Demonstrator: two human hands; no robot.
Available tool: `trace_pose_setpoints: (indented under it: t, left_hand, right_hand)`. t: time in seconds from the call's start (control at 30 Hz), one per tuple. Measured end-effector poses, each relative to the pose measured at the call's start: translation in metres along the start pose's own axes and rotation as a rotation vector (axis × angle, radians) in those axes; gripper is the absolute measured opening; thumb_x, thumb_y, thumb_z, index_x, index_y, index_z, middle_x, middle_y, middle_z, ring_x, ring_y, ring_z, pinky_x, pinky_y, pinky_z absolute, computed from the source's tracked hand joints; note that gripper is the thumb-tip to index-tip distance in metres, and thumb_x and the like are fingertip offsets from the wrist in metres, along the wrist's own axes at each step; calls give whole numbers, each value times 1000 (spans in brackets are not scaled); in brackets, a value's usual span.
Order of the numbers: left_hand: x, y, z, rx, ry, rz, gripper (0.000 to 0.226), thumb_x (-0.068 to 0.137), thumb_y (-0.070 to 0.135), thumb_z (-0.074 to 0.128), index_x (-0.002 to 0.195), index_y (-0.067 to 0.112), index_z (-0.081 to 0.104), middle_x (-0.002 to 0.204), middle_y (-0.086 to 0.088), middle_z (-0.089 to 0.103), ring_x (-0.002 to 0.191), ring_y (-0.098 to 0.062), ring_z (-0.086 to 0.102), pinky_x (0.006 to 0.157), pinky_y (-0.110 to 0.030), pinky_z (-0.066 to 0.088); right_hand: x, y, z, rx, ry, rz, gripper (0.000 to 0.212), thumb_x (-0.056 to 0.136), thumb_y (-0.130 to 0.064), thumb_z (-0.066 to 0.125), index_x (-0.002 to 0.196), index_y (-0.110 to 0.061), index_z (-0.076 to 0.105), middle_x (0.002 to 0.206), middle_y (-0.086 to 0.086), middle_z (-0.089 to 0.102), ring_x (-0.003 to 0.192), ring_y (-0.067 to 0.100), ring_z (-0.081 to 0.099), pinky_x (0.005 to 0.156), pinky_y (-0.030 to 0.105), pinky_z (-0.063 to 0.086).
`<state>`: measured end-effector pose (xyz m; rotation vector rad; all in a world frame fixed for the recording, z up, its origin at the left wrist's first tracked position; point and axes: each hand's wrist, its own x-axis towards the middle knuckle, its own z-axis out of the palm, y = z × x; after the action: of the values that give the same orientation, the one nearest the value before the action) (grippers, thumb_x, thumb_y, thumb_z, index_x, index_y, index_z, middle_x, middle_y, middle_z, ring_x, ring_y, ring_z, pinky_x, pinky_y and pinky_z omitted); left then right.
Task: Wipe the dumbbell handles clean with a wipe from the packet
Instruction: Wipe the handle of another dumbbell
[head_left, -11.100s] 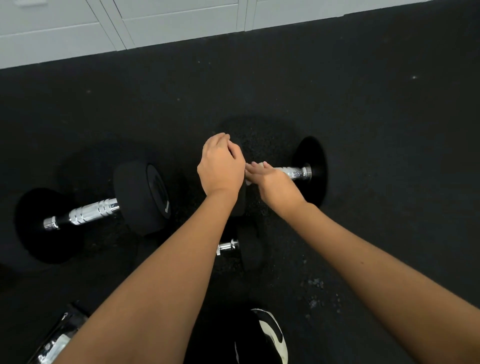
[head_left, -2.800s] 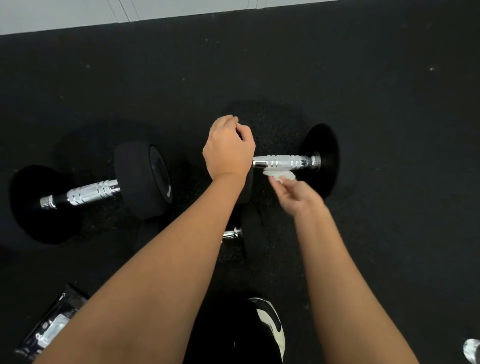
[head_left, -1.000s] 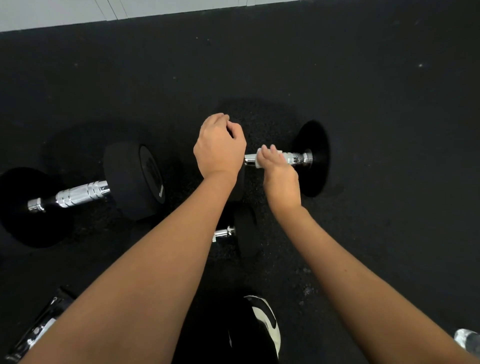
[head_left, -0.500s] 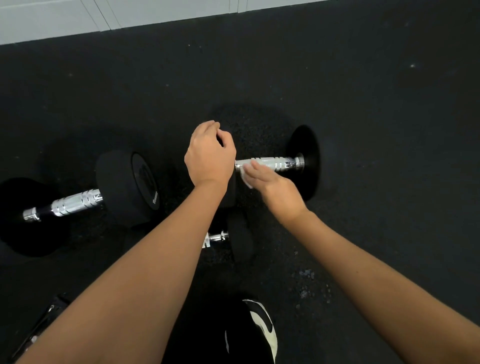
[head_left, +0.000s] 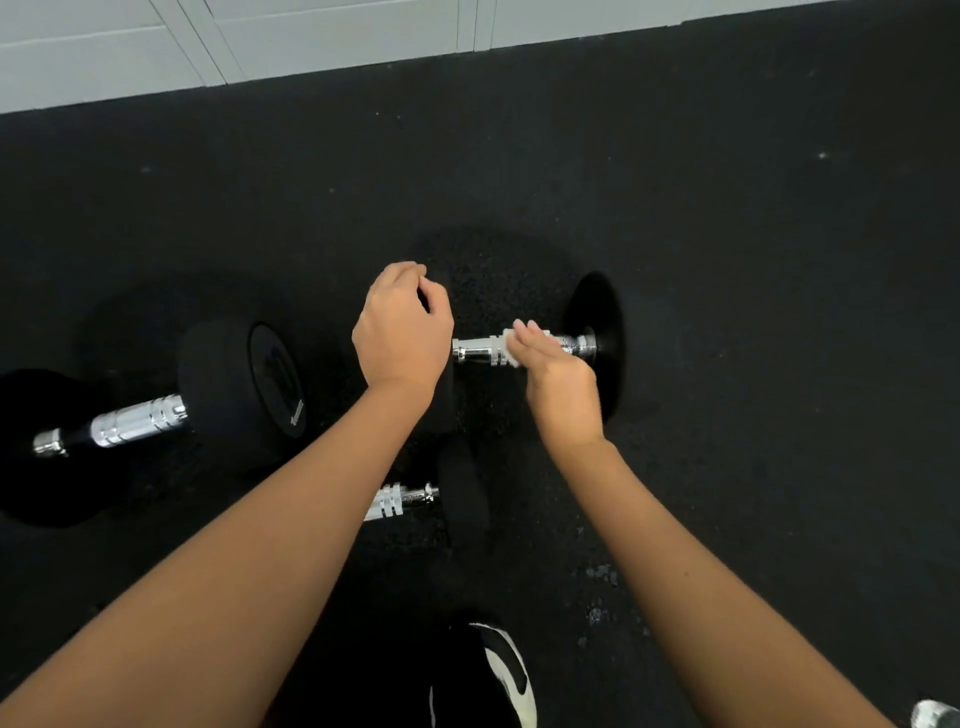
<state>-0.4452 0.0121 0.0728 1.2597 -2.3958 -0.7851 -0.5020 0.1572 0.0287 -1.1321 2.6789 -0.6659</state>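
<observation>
A black dumbbell lies on the floor at centre, its chrome handle (head_left: 475, 351) running left to right to its right head (head_left: 602, 338). My left hand (head_left: 402, 330) grips the top of its left head, fingers curled over it. My right hand (head_left: 553, 371) holds a white wipe (head_left: 511, 348) wrapped round the middle of the handle. A second, larger dumbbell (head_left: 234, 389) with a chrome handle (head_left: 137, 421) lies to the left. A third, small dumbbell (head_left: 457, 499) lies nearer me, mostly hidden by my left forearm.
Black rubber flooring (head_left: 753, 260) stretches all round. White panelled cabinets (head_left: 311, 41) line the far edge. My black and white shoe (head_left: 506, 680) is at the bottom centre. A shiny object (head_left: 935, 717) shows at the bottom right corner.
My right hand has slid the wipe to the right along the handle, from beside my left hand to the handle's middle. My left hand keeps its grip on the head.
</observation>
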Motion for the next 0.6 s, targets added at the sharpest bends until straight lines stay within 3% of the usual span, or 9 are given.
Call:
trace_pose_setpoints:
  t: [0.17, 0.27, 0.33, 0.37, 0.43, 0.5, 0.6]
  left_hand:
    - [0, 1, -4, 50, -38, 70, 31, 96, 19, 40, 116, 8, 62, 120, -1, 59, 100, -15, 61, 74, -19, 40]
    - [1, 1, -6, 80, -91, 67, 32, 97, 19, 39, 118, 6, 60, 124, -4, 57, 108, -19, 58, 90, -25, 42]
    - [1, 6, -10, 60, -117, 150, 33, 97, 17, 40, 120, 4, 60, 129, -6, 54, 125, -21, 48, 112, -37, 29]
    - [0, 12, -13, -4, -118, 220, 32, 97, 16, 42, 120, 4, 60, 129, -7, 54, 128, -19, 45, 114, -36, 24]
    - [-4, 30, -17, -232, -172, 279, 29, 95, 15, 47, 116, 4, 63, 120, -6, 59, 115, -15, 55, 105, -27, 38]
    - [-9, 52, -19, -447, -379, 140, 25, 93, 18, 53, 112, 7, 66, 108, -6, 64, 97, -14, 62, 88, -25, 50]
    - [-16, 72, -13, -582, -730, -172, 26, 91, 24, 58, 114, 12, 63, 103, -4, 66, 92, -15, 64, 80, -33, 55]
  right_hand:
    - [-3, -24, -1, -52, -105, -216, 48, 63, 11, 55, 110, 3, 66, 116, 19, 65, 108, 37, 62, 95, 48, 36]
    - [-12, -19, -12, -54, -236, -211, 48, 68, 14, 57, 113, 1, 64, 123, 17, 61, 115, 35, 58, 99, 47, 41]
    - [-14, -21, -27, 67, -290, -91, 37, 80, 8, 56, 114, -2, 65, 126, 14, 61, 119, 29, 56, 103, 37, 43]
    - [-13, -21, -37, 152, -266, 29, 30, 84, 4, 56, 111, -4, 67, 120, 13, 64, 115, 25, 59, 102, 30, 42]
    - [-5, -21, -61, 340, -197, 305, 23, 86, 0, 56, 98, -9, 73, 102, 11, 70, 99, 24, 64, 94, 25, 46]
    - [4, -19, -90, 628, -135, 487, 25, 86, 1, 58, 80, -19, 71, 87, 10, 66, 88, 27, 66, 81, 39, 56]
    - [16, -15, -125, 828, -77, 579, 19, 86, -2, 60, 79, -19, 61, 80, 6, 64, 74, 18, 66, 59, 27, 58]
